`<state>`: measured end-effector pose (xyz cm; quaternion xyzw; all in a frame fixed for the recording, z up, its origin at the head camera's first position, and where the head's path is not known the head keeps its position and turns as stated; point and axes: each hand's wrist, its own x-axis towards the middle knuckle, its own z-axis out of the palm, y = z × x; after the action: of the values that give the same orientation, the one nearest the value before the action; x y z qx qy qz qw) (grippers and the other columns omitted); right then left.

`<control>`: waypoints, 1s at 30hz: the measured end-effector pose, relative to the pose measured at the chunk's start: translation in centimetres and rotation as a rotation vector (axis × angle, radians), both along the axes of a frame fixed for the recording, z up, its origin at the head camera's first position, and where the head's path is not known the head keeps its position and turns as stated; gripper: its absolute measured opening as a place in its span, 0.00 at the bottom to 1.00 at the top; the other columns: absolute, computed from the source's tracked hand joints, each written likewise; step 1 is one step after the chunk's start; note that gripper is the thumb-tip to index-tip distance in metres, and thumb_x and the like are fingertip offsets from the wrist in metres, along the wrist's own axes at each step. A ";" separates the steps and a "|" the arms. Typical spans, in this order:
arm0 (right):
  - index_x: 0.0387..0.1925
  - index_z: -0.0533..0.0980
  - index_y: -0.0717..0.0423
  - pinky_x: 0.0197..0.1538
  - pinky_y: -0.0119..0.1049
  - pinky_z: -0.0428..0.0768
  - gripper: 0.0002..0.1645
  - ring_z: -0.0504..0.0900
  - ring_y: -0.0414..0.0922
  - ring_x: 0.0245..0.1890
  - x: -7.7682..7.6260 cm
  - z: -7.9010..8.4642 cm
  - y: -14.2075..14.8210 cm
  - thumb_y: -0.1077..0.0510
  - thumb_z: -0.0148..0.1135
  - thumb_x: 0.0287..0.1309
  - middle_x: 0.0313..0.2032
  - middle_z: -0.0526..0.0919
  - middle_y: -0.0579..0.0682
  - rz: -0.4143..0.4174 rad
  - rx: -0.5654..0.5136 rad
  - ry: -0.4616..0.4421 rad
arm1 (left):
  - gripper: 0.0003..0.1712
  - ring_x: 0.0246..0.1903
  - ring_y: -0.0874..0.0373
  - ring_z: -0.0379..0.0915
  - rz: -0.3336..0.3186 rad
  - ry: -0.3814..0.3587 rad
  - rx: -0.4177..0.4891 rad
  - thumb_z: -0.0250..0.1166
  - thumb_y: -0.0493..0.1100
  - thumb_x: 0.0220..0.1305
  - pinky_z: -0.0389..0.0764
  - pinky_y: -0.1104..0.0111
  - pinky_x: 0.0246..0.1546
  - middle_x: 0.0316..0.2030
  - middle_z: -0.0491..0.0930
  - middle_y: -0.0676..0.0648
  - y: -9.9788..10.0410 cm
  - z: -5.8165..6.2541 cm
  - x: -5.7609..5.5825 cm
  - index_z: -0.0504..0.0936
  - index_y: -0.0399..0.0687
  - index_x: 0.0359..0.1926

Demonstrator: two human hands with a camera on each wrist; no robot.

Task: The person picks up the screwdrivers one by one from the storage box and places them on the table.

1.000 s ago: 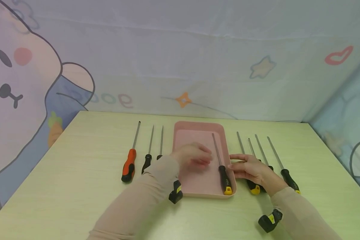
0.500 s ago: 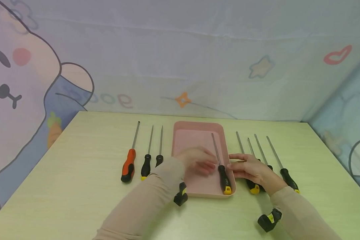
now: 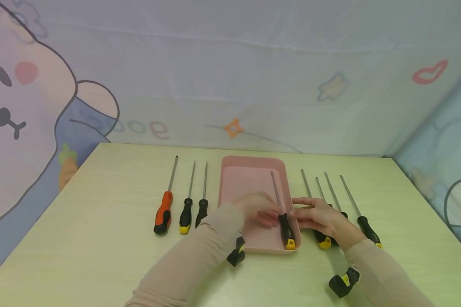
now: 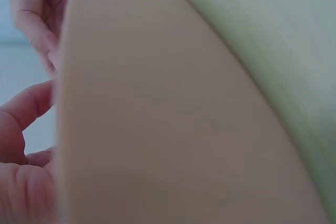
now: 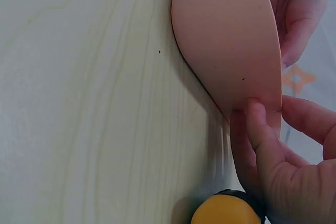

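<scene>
A pink tray (image 3: pixel 238 175) lies on the table with one screwdriver (image 3: pixel 287 232) inside along its right wall. My left hand (image 3: pixel 258 209) is over the tray, its fingers bent loosely and its fingertips by the top of that screwdriver's black and yellow handle. In the left wrist view, the tray wall hides the tips of my left fingers (image 4: pixel 29 106). My right hand (image 3: pixel 319 217) pinches the tray's right rim from outside. In the right wrist view, fingers (image 5: pixel 255 116) of my right hand press the outer side of the tray wall (image 5: pixel 226 30).
Left of the tray lie an orange and black screwdriver (image 3: pixel 164 211) and two black-handled screwdrivers, including a yellow-ended one (image 3: pixel 185 215). Several more lie to the right, one of them outermost (image 3: pixel 365 224), some partly under my right hand. A printed cloth (image 3: pixel 253 85) hangs behind the table.
My left hand has moved right across the tray, up to the screwdriver in it. More of the black handles on the left shows now. My right hand keeps its place at the rim.
</scene>
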<state>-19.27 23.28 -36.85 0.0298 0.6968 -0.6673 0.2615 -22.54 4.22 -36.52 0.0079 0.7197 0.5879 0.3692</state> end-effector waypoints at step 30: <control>0.66 0.46 0.76 0.45 0.39 0.81 0.38 0.82 0.42 0.38 0.0 -0.2 0.3 0.70 0.52 0.60 0.38 0.80 0.51 0.012 -0.076 -0.005 | 0.06 0.27 0.54 0.75 -0.083 0.063 -0.103 0.64 0.29 0.54 0.83 0.64 0.35 0.26 0.78 0.44 2.9 -0.4 0.6 0.74 0.36 0.30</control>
<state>-19.30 23.54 -37.02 0.0173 0.6706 -0.6915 0.2681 -21.89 7.09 -36.96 0.0374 0.7593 0.5338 0.3703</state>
